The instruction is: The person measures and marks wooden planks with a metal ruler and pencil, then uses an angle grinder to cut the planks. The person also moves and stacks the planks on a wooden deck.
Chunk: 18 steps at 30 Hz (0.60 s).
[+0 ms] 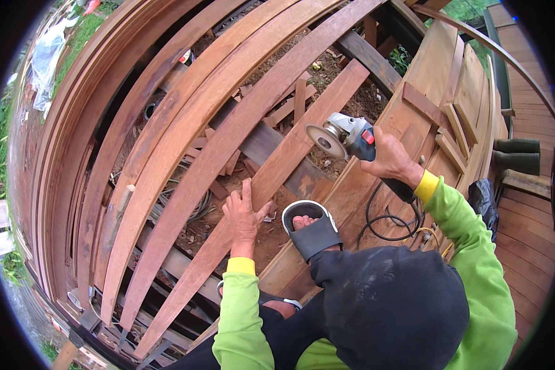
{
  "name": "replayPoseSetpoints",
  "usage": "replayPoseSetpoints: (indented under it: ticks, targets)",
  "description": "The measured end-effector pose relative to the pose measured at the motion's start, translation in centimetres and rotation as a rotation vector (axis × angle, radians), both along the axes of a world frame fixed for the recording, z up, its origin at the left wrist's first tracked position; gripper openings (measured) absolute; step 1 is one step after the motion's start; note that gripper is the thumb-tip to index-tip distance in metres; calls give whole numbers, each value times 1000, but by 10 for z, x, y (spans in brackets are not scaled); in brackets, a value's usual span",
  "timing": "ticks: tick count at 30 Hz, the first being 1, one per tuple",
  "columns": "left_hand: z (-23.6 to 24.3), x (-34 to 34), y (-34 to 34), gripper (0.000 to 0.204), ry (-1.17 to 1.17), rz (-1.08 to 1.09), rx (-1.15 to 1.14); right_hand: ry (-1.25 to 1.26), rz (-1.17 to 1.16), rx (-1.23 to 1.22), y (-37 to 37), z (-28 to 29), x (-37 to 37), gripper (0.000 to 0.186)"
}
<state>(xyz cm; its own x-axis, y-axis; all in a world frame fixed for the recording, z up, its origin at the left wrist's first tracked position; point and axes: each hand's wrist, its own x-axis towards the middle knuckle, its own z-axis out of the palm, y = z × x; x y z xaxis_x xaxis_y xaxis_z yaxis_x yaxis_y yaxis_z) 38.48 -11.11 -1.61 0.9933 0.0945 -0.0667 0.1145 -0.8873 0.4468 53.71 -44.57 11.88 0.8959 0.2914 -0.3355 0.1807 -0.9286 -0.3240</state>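
Observation:
My right hand (385, 161) is wrapped round a blue and silver angle grinder (354, 139) with a red switch; its disc faces left, above a long reddish-brown plank (307, 128). My left hand (243, 216) has its fingers spread, the fingertips at that same plank, farther down its length. More long planks (203, 114) run side by side to the left, over dark beams (240, 139). My sandalled foot (305, 225) is beside the plank, below the grinder.
Wood offcuts (283, 110) lie on the dirt between beams. Wider boards (425, 68) are at the right, with a coiled black cable (388, 219), green boots (515, 160), a black bag (482, 206) and decking (524, 246). White plastic sheeting (43, 74) is at the far left.

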Motion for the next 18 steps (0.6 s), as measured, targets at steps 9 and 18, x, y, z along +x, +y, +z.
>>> replayPoseSetpoints:
  ticks: [9,18]
  targets:
    - [2,1,0,92,-29,-4,-28,73,-15,-45,5,-1,1,57]
    - [-1,0,0,93,-25,-5,-44,85,-1,-72,5,-6,0,59]
